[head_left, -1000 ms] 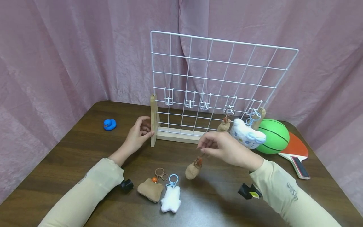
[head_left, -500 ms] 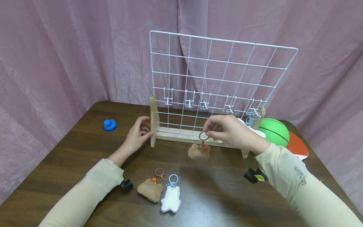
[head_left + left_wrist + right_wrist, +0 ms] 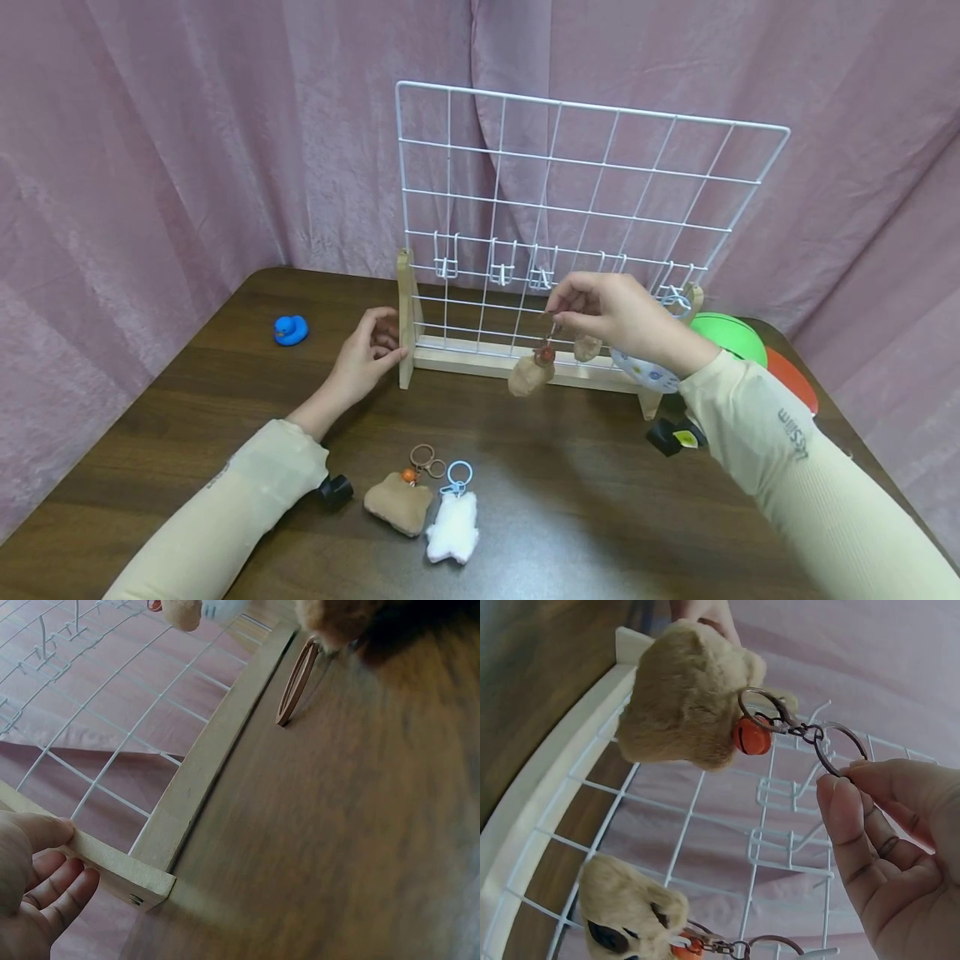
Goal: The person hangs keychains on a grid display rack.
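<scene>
In the head view, my left hand holds the left wooden upright of a white wire grid rack. Its thumb lies on the upright's edge, the other fingers curled beside it. My right hand pinches the brown metal ring of a tan plush keychain with an orange bell. The plush dangles in front of the grid, near empty white hooks. A similar tan keychain hangs from a hook to the right, partly hidden by the right hand in the head view.
A brown plush keychain and a white one lie on the table front. A white plush hangs at the rack's right end, before a green ball and a red paddle. A blue duck sits at left.
My right hand has moved up and forward to the grid, carrying the tan plush keychain, which has swung and turned. The left hand stays at the upright.
</scene>
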Available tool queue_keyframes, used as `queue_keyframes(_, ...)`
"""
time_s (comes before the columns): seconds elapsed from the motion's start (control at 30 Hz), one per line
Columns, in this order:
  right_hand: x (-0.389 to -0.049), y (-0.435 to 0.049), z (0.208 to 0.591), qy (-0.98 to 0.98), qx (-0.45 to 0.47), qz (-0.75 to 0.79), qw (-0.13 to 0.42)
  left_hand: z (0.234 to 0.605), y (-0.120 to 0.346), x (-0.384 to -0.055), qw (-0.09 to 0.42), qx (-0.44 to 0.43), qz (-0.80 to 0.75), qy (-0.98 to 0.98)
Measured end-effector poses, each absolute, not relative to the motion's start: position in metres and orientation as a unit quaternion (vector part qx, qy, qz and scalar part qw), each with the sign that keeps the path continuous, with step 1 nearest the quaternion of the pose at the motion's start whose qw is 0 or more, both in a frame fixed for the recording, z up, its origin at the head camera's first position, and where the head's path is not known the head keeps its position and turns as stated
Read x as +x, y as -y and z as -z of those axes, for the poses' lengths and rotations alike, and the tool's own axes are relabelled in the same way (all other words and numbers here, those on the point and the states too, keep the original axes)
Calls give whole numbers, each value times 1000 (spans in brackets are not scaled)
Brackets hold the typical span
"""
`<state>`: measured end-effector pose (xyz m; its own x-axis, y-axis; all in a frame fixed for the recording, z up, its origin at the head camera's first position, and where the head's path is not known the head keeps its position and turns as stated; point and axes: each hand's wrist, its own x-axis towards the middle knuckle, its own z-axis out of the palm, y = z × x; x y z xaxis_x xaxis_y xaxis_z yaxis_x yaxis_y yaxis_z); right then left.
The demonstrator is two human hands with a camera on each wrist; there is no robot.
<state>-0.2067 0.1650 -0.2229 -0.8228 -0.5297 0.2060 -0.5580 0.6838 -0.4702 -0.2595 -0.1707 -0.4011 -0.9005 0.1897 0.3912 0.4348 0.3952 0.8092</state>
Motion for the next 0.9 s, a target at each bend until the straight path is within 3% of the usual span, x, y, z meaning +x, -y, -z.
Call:
queue_keyframes(0.53,-223,-162,213,930,251,-261,53,402,170,-258,127,-190,514,827)
queue_keyframes(0.9,-236,-160,218,935,250,-248,42,402,170,-259,126,-190,513,827)
